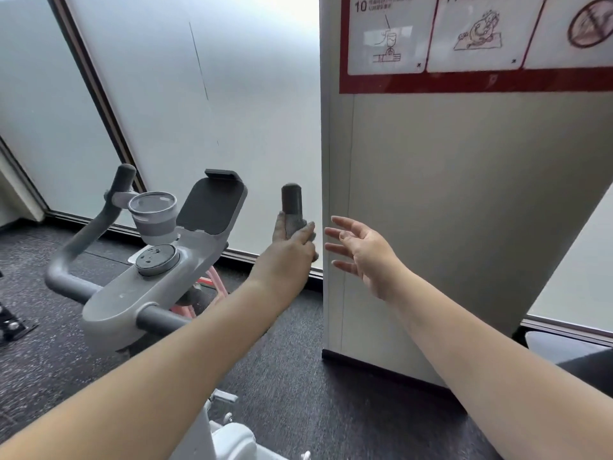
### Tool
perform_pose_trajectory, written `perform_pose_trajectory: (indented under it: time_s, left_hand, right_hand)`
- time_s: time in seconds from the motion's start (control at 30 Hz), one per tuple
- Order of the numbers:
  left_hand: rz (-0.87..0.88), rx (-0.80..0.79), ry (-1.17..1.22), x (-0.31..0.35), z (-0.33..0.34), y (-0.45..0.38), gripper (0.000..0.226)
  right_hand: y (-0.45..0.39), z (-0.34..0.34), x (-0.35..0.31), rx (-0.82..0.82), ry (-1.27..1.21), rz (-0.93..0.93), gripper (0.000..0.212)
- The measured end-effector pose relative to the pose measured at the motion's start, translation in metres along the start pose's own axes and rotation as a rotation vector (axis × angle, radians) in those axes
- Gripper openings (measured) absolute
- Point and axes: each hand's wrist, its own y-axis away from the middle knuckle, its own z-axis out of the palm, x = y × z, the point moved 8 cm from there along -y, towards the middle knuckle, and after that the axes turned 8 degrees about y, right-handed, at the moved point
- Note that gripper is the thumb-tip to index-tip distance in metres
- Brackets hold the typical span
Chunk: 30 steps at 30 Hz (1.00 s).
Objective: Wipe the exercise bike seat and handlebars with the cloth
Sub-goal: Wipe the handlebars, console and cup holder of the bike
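Observation:
The grey exercise bike handlebars (66,254) curve up to a left grip and a right grip (291,197). My left hand (288,254) is closed around the right grip, just below its dark tip. A grey cloth (293,224) is pressed between my fingers and the grip, and my hand hides most of it. My right hand (361,254) hovers just right of that grip with its fingers spread, holding nothing. The seat is out of view.
The bike console (156,260) carries a round dial, a grey cup holder (152,210) and a dark tablet holder (212,204). A white pillar (431,210) with a red sign stands close to the right of the grip. Frosted glass walls stand behind, with dark carpet below.

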Motion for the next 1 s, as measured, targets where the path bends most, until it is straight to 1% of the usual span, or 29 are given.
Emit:
perform_pose_trajectory:
  time_s: [0.03,0.13,0.17,0.23,0.27,0.3,0.37,0.4,0.43,0.53,0.6,0.63,0.7,0.77,0.8,0.87,0.97,1.0]
  left_hand:
    - [0.007,-0.009,-0.007,0.003,0.004,0.011,0.031]
    - [-0.061,-0.146,0.085,0.007,0.004,0.045,0.033]
    - [-0.061,-0.183,0.172,0.008,0.000,0.055,0.031]
    - [-0.061,-0.245,0.446,0.005,-0.010,0.069,0.025]
    - [-0.062,-0.203,0.545,-0.001,-0.021,0.071,0.026]
    - [-0.069,-0.118,0.559,-0.009,-0.034,0.067,0.031]
    - [-0.115,0.107,0.493,-0.028,-0.048,0.057,0.040]
    - [-0.150,0.174,0.499,-0.032,-0.050,0.053,0.043]
    - [-0.155,0.175,0.502,-0.031,-0.042,0.049,0.045]
    - [-0.120,-0.041,0.367,-0.020,0.005,0.048,0.048]
    - [-0.109,-0.085,0.323,-0.027,0.017,0.058,0.048]
    - [-0.084,-0.069,0.349,-0.033,0.016,0.064,0.047]
    - [0.055,-0.065,0.375,-0.035,0.010,0.079,0.047]
    - [0.174,-0.132,0.418,-0.046,0.006,0.100,0.048]
    - [0.208,-0.182,0.433,-0.053,0.005,0.112,0.050]
    - [0.283,-0.234,0.437,-0.066,0.001,0.129,0.054]
    - [0.340,-0.267,0.468,-0.080,-0.005,0.140,0.052]
    - [0.360,-0.244,0.471,-0.086,-0.009,0.143,0.049]
  right_hand:
    - [0.002,0.000,0.001,-0.006,0.003,0.000,0.030]
    - [0.007,0.003,0.005,-0.027,0.032,0.009,0.033]
    - [0.008,0.004,0.006,-0.038,0.042,0.016,0.034]
    - [0.011,0.010,0.008,-0.062,0.058,0.026,0.035]
    - [0.011,0.013,0.009,-0.071,0.063,0.025,0.035]
    - [0.012,0.018,0.009,-0.078,0.060,0.023,0.035]
    - [0.013,0.029,0.007,-0.088,0.046,0.014,0.037]
    - [0.013,0.035,0.005,-0.094,0.038,0.007,0.039]
    - [0.013,0.040,0.003,-0.102,0.019,0.001,0.041]
    - [0.013,0.050,-0.001,-0.097,-0.043,0.004,0.041]
    - [0.013,0.054,0.002,-0.083,-0.056,0.021,0.040]
    - [0.014,0.056,0.004,-0.074,-0.060,0.028,0.041]
    - [0.017,0.061,0.010,-0.053,-0.066,0.043,0.042]
    - [0.022,0.067,0.015,-0.030,-0.076,0.058,0.045]
    - [0.025,0.069,0.016,-0.017,-0.078,0.056,0.047]
    - [0.031,0.073,0.016,0.008,-0.084,0.044,0.051]
    - [0.037,0.075,0.018,0.049,-0.081,0.039,0.054]
    - [0.038,0.075,0.019,0.065,-0.080,0.045,0.054]
